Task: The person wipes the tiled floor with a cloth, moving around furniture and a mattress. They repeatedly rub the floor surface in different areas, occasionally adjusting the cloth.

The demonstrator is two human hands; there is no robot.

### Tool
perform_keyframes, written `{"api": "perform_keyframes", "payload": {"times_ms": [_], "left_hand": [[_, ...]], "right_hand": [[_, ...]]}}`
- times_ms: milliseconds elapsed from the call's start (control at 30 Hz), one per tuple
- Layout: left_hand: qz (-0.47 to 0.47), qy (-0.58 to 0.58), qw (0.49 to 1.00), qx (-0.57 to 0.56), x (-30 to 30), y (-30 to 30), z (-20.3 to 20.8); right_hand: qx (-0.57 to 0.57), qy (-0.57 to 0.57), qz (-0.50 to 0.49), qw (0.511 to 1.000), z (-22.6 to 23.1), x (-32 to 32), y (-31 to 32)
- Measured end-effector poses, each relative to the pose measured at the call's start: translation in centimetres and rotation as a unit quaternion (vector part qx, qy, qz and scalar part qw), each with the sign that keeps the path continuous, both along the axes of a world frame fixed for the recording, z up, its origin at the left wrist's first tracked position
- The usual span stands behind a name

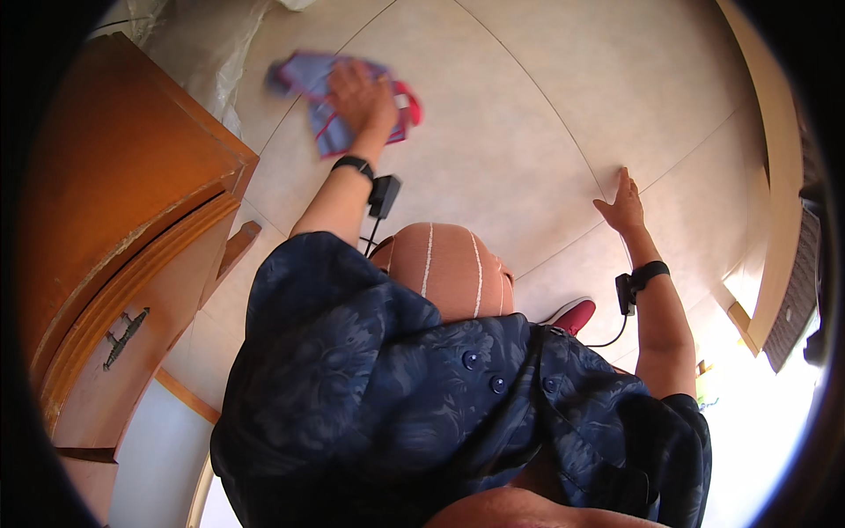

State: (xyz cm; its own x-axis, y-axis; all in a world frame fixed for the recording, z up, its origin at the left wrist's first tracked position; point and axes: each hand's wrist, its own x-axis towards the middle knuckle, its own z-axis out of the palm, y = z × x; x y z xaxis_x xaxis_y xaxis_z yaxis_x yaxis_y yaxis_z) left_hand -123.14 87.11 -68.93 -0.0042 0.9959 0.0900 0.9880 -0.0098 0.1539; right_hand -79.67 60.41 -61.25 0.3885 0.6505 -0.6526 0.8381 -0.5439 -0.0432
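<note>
My left hand lies flat, fingers stretched out, on top of a blue-grey cloth with red edging. The cloth is spread in loose folds on the tiled floor, and its right end shows a bright red patch. Both the hand and the cloth are slightly blurred. Off to the right, my right hand is open with the thumb apart from the fingers, and holds nothing. It is over the floor tiles; whether it touches them I cannot tell. A black strap with a small box is on each wrist.
An orange-brown wooden cabinet with a dark metal handle stands on the left. Clear plastic sheeting hangs behind it. A pale wooden furniture edge curves along the right. My knee and a red shoe are below.
</note>
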Motion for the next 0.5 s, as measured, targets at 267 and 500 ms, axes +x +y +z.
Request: {"api": "perform_keyframes", "payload": {"times_ms": [267, 500], "left_hand": [[-0.435, -0.092, 0.893, -0.066, 9.7, -5.1, 2.3], [0.047, 0.095, 0.991, -0.079, -13.0, -6.1, 2.4]], "right_hand": [[0.001, 0.009, 0.012, 1.0, -0.9, 1.0, -0.5], [-0.001, 0.02, 0.013, 1.0, -0.3, 0.5, 0.0]]}}
